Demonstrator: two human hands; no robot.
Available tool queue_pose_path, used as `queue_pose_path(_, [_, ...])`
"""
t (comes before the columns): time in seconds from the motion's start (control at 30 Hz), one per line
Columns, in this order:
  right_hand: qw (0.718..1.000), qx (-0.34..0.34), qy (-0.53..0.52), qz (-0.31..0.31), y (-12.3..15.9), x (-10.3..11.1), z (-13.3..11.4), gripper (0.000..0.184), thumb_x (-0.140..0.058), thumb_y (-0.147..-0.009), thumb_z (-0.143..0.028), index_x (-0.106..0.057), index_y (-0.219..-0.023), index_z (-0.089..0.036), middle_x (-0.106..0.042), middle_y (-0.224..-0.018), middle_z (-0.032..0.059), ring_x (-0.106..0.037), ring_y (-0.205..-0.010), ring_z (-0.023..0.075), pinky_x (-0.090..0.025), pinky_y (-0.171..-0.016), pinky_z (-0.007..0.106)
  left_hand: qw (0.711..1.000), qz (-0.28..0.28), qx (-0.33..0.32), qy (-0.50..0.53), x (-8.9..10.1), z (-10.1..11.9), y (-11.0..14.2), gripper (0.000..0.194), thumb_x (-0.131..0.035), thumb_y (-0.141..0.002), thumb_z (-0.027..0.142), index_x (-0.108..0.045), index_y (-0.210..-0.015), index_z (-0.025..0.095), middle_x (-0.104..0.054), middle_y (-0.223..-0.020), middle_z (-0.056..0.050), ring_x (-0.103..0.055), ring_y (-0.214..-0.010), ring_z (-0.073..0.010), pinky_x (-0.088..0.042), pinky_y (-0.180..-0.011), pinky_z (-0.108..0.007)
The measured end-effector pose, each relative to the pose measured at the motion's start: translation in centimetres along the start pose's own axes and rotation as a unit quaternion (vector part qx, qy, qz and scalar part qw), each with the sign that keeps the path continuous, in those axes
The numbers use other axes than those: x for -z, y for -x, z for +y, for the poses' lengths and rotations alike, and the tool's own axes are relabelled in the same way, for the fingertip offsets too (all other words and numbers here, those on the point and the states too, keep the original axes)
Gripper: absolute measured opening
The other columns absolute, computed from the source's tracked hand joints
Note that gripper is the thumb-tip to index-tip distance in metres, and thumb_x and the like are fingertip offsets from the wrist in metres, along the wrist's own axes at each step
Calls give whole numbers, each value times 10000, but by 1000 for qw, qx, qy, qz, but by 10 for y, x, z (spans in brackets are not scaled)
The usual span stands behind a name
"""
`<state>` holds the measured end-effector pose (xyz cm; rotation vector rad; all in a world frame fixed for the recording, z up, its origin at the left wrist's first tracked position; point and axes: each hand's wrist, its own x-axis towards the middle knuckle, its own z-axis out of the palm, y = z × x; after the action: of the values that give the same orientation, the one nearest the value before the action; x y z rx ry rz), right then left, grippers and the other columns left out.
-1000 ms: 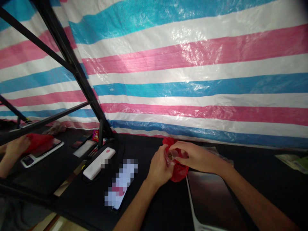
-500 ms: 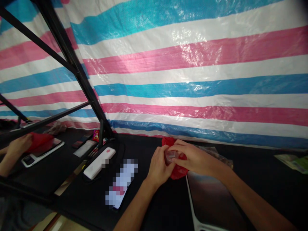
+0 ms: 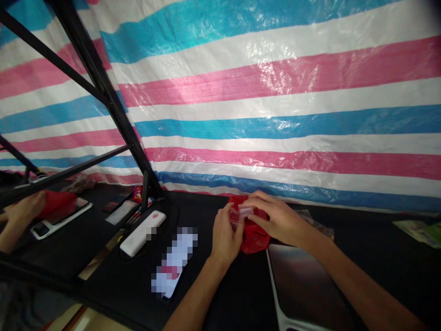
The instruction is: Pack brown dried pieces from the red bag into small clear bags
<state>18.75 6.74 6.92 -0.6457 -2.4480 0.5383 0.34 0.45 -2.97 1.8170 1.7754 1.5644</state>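
Note:
My left hand [image 3: 225,234] is closed around a small clear plastic cup [image 3: 235,218], holding it above a crumpled red plastic bag [image 3: 255,236]. In my right hand [image 3: 272,216] a small clear plastic piece [image 3: 245,211] is pinched between thumb and fingers, right beside the cup; its exact kind is too small to tell. The red bag lies on the black tabletop behind and below both hands. Just in front of it, partly under my right forearm, is a flat black-topped device with a pale rim [image 3: 299,271].
A white power strip [image 3: 143,233] and a lit phone [image 3: 175,262] lie to the left. Black metal framing [image 3: 99,87] rises there. Beyond it, another person's hand [image 3: 25,211] touches a red bag over a similar device. Clear packaging [image 3: 315,223] and a green packet [image 3: 422,232] lie right.
My hands have drawn slightly apart. The clear piece in my right hand now shows separately from the cup, which has shifted a little left with my left hand.

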Motion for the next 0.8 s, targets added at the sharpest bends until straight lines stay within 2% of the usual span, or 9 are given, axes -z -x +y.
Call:
queue_pose_path(0.07, [999,-32,33,9,2,-1,9,312,-573,-1008,-235,-663,-1303,-277,-640,-1308,81,-651,-1159,245,-497,-1032,378,996,56,45,-52,2,3,-2,440,-564,-1007,302,-494,-1425,182,-652,-1265,-156,-663,-1169,-295,-525,-1008,-438])
queue_pose_path(0.13, [996,-52,68,-27,5,-5,17,313,-555,-1008,-226,-679,-1293,-264,-644,-1308,93,-671,-1130,253,-511,-1004,380,987,70,103,-104,5,8,-3,502,-536,-1009,324,-440,-1473,158,-611,-1297,-184,-694,-1119,-315,-549,-934,-422])
queue_pose_path(0.23, [987,-61,108,-102,9,-14,25,278,-530,-1002,-188,-731,-1185,-243,-675,-1229,93,-692,-1080,246,-517,-976,360,973,18,178,-148,9,18,-1,584,-544,-988,390,-415,-1508,158,-577,-1280,-197,-746,-871,-302,-557,-776,-397])
queue_pose_path(0.33, [980,-81,134,-123,11,-23,30,305,-539,-975,-152,-734,-1196,-230,-680,-1206,102,-689,-1084,247,-511,-969,348,972,-36,197,-124,8,27,7,638,-642,-916,436,-467,-1476,184,-577,-1220,-174,-722,-738,-270,-536,-727,-381])
queue_pose_path(0.43, [981,-93,117,-125,14,-27,35,329,-539,-967,-144,-726,-1222,-235,-667,-1277,107,-687,-1087,243,-507,-973,346,975,-93,194,-49,4,31,18,716,-743,-795,293,-482,-1457,211,-563,-1193,-140,-691,-702,-232,-528,-736,-362])
queue_pose_path(0.53, [984,-86,65,-138,16,-23,41,333,-560,-937,-127,-731,-1198,-245,-675,-1291,88,-676,-1100,243,-494,-997,357,973,-131,189,25,0,30,23,764,-684,-733,102,-446,-1447,227,-522,-1213,-126,-686,-760,-222,-541,-805,-369])
queue_pose_path(0.63, [981,-81,14,-175,17,-14,40,365,-592,-871,-95,-744,-1162,-254,-706,-1183,55,-679,-1019,229,-505,-936,340,974,-93,195,71,-2,25,17,753,-599,-708,-8,-425,-1400,232,-493,-1215,-111,-674,-926,-229,-529,-942,-392])
queue_pose_path(0.73, [974,-80,-24,-213,16,-6,29,401,-578,-829,-63,-757,-1133,-255,-708,-1099,32,-669,-874,187,-503,-821,292,977,-6,197,82,-2,15,8,736,-576,-674,-57,-430,-1338,223,-486,-1221,-105,-608,-1109,-243,-473,-1072,-435])
queue_pose_path(0.8, [968,-75,-49,-233,15,-5,19,423,-583,-803,-45,-758,-1130,-249,-703,-1096,30,-659,-831,168,-489,-764,265,976,41,195,92,-3,7,3,713,-600,-673,-45,-428,-1311,224,-496,-1199,-89,-581,-1143,-243,-465,-1087,-450])
